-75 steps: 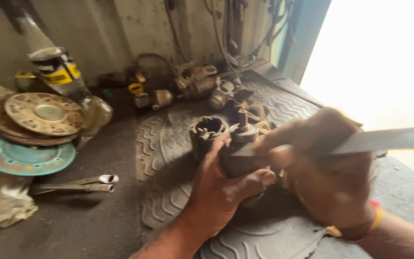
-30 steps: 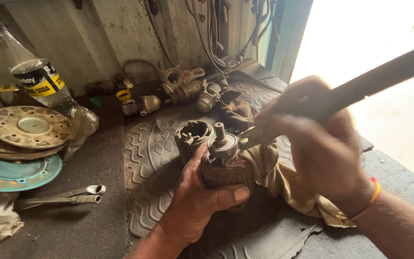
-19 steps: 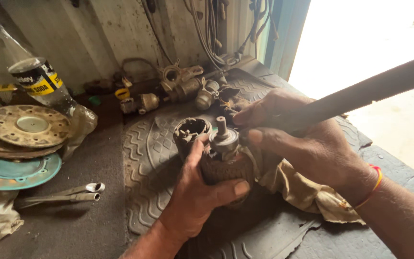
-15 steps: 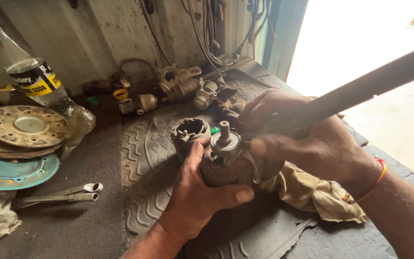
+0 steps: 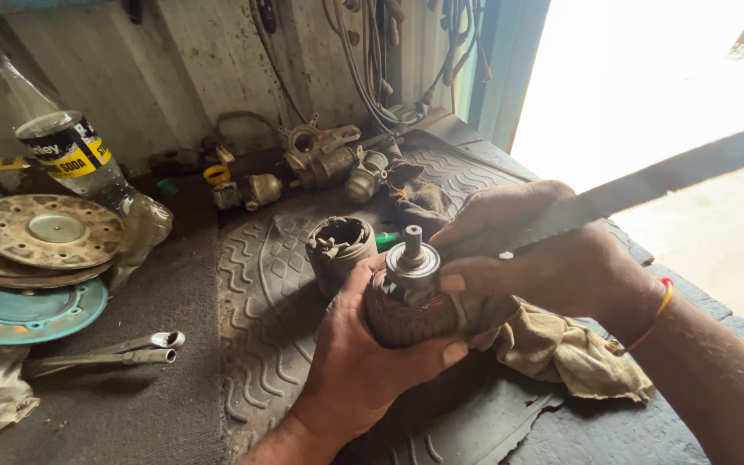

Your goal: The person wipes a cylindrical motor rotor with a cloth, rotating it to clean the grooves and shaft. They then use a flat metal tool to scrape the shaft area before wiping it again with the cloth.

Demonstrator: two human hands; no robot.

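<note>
Armature getting filed, blade now down on it

Left hand is wrapped tight around the grimy armature, upright over the ribbed mat on the counter. Right hand, fist closed on the long flat blade, has dropped from its raised spot a second ago, so the tip's at the shaft end. Cloth beside, housing behind.

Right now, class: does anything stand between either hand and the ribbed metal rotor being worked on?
Nothing visible does. The left hand grips the rotor directly from below. The right hand, holding a long flat blade, rests against the rotor's side. The dirty rag lies beside and beneath them.
</note>
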